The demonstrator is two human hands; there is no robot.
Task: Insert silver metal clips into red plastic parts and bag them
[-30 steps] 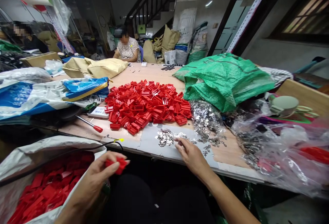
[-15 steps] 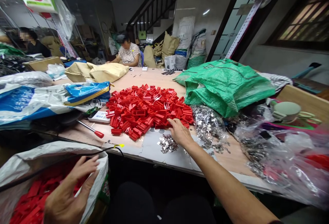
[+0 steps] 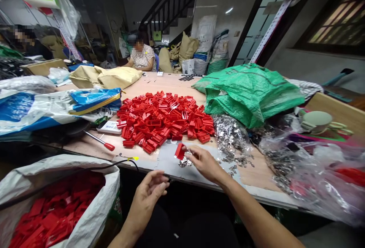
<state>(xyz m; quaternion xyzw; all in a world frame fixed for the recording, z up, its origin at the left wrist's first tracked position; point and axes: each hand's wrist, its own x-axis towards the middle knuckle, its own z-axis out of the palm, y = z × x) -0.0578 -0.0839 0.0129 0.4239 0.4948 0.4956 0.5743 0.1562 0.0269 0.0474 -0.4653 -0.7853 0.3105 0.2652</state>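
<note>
A red plastic block-shaped part [image 3: 179, 151] is pinched between the thumb and fingers of my right hand [image 3: 204, 163], above the grey board at the table's front edge. Just under it lies a small heap of shiny metal pieces [image 3: 185, 162], partly hidden by my fingers. Behind it spreads a large pile of the same red parts [image 3: 162, 120]. In front of the table edge is my left hand [image 3: 151, 191], its fingers loosely bent and apart, with nothing visible in them. To its left, a white sack [image 3: 97, 210] holds more red parts [image 3: 54, 214].
A red-handled metal lever [image 3: 104, 144] juts out by the white scale-like device [image 3: 110, 127]. Clear bags of metal pieces [image 3: 232, 136] and a green woven sack [image 3: 251, 92] lie to the right. A co-worker [image 3: 142, 56] sits beyond the table.
My left hand has moved right, from over the sack to in front of the table. My right hand has drawn back from the pile with one red part.
</note>
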